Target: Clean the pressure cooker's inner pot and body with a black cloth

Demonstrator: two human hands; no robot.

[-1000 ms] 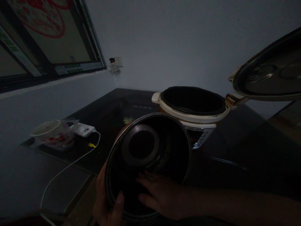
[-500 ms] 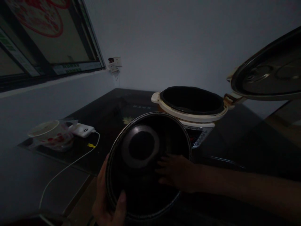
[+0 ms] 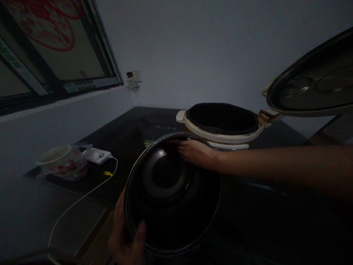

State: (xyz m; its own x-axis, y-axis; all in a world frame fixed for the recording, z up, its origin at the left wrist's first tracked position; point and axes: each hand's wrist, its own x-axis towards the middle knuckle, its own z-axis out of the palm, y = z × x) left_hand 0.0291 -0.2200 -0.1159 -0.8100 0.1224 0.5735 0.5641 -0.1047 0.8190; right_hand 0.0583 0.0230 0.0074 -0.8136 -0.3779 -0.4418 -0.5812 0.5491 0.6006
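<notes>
A dark, round inner pot (image 3: 165, 217) is tilted with its mouth toward me. My left hand (image 3: 128, 232) grips its lower left rim, thumb inside and fingers around the outside. Reaching over from the right, my right hand (image 3: 197, 151) is inside the pot at the upper inner wall, its fingers stretched out; the fingertips are hard to make out in the dark. Behind the pot stands an electric pressure cooker (image 3: 220, 140) with a cream rim and a dark, open top. Its lid (image 3: 311, 88) is swung up at the right.
On the black counter (image 3: 132, 125), a lidded tub in a plastic bag (image 3: 62, 162) stands at the left. Beside it lie a white device (image 3: 97, 156) with a white cable (image 3: 79, 198) and a yellow scrap (image 3: 108, 173). Sockets (image 3: 134, 79) are on the wall near the window.
My right hand has moved up inside the pot, from its lower right part to the upper wall. My left hand keeps its hold, and the pot stays nearly in place.
</notes>
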